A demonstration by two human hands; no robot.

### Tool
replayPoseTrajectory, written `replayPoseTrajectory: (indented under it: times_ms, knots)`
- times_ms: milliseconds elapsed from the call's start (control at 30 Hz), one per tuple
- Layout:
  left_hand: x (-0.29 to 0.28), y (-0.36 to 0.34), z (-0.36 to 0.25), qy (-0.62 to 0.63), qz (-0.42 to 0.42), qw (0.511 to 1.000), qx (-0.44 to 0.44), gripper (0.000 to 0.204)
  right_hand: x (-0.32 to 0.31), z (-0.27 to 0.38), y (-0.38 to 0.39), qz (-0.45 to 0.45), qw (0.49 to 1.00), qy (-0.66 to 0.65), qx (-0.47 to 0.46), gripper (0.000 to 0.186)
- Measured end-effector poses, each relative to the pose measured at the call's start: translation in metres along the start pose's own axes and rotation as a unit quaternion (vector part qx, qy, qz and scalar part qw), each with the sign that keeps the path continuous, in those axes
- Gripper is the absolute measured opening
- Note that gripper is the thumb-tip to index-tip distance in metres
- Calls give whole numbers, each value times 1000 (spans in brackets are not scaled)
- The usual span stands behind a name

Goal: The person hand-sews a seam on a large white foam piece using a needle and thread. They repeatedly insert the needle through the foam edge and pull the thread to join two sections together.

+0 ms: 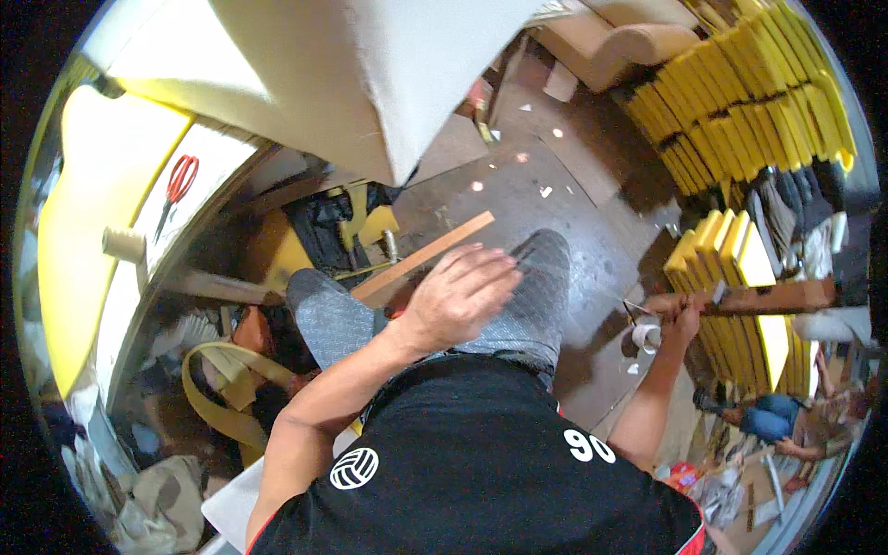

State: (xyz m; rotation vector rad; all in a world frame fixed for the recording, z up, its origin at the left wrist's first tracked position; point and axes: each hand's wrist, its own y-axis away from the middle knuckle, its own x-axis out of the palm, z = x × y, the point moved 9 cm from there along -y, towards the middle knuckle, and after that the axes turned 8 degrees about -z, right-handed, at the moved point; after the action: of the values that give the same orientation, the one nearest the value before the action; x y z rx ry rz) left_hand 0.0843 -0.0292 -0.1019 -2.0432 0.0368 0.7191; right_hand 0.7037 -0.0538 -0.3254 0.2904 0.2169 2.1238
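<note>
One bare left hand near a wood strip that slants across the lap.
Its fingers lie stretched and close together, clamped on nothing visible; contact with the strip cannot be told. Good control would probably want the palm firm on the wood, fingertips clear of its edge. Out to the side, the right hand curls beside a white roll and a brown bar; what it grips cannot be told, and a glance that way would likely help. Scraps dot the grey floor. Leftward, a pale bench bears red-handled scissors and a spool. Farther off, yellow pads stand stacked near an upholstered seat.
</note>
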Motion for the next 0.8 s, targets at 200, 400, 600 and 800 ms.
replayPoseTrajectory:
  times_ms: [200,400,600,800]
  knots:
    - [-57,-32,64,214,-287,876,-324,29,-90,-91,1,-85,993,58,49,29]
    - [-76,-67,81,489,-315,706,-403,24,-74,-109,-10,-100,991,77,31,14]
    - [-127,-49,85,107,-449,833,-305,13,147,-17,91,110,986,110,-53,34]
    - [-124,-62,84,4,-430,849,-308,18,348,100,285,350,922,55,-155,37]
